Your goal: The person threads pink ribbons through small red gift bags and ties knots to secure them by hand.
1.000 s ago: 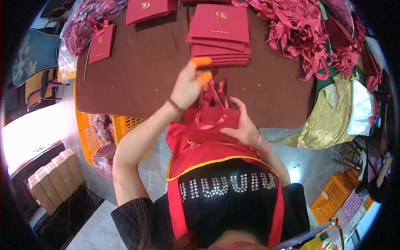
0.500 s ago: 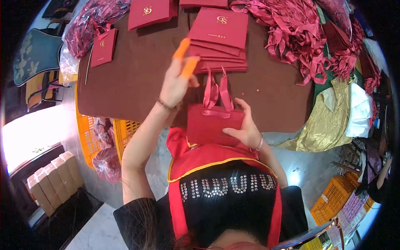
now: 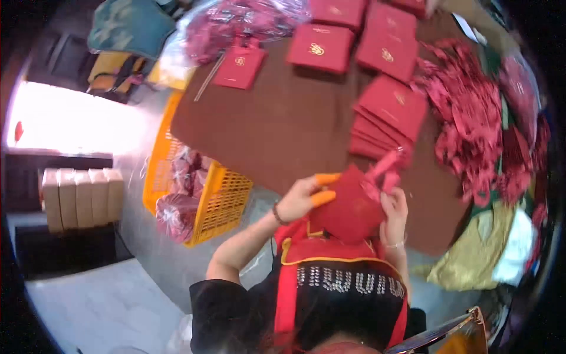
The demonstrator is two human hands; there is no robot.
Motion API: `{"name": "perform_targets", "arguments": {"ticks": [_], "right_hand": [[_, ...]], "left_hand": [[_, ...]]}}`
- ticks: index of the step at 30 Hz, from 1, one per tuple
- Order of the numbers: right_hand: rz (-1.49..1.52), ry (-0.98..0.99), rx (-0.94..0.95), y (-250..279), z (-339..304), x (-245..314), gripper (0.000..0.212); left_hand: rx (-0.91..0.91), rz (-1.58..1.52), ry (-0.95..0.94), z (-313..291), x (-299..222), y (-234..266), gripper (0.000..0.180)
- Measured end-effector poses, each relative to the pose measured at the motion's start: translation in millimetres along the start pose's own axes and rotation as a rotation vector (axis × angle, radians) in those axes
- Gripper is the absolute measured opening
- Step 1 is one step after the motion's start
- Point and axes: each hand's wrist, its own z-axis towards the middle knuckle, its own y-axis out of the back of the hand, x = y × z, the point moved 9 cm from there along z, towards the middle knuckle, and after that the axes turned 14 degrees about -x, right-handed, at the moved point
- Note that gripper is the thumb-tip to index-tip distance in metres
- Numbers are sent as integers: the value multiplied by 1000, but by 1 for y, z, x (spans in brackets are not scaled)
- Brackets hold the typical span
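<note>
A small dark-red paper bag (image 3: 352,209) is held in front of my red apron, between both hands. Pink ribbon handles (image 3: 383,176) rise from its upper right corner. My left hand (image 3: 298,203), with orange covers on two fingers, grips the bag's left edge. At the right edge, close to the ribbon, the fingers of my right hand (image 3: 394,217) close on the bag. Just beyond lies a fanned stack of matching red bags (image 3: 392,115) on the brown-covered table (image 3: 265,130).
More red bag stacks (image 3: 321,47) lie farther back. A heap of pink ribbons (image 3: 463,112) covers the table's right side. One bag with a ribbon handle (image 3: 240,65) lies at far left. An orange crate (image 3: 221,203) with wrapped bundles stands beside the table's left edge.
My left hand has come down from the stack to the bag's left edge. The bag is now tilted, its ribbon handles toward the right. The view has swung, shifting the table to the right.
</note>
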Motion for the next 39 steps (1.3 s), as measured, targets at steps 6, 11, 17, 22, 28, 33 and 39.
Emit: {"name": "perform_targets", "arguments": {"ticks": [6,11,17,22,28,33,39], "right_hand": [[-55,146,112,-38,10,-11,26],[-7,-101,252,-73,-1,-17,36],[-267,41,306,-63,23,-33,29],[-237,-7,315,-65,20,-36,27],[-254,-45,277,-56,21,-42,26],[-290,-112,329,-60,20,-42,27],[-237,-144,341,-61,17,-12,24]], "left_hand": [[70,-290,13,-23,-5,12,69],[-196,-116,-121,-5,-55,110,65],[-733,511,-701,60,-191,235,56],[-944,1303,-633,174,-125,301,52],[-952,1517,-423,219,-80,277,49],[-964,1609,-643,214,-85,273,43],[-922,1394,-849,189,-129,223,38]]}}
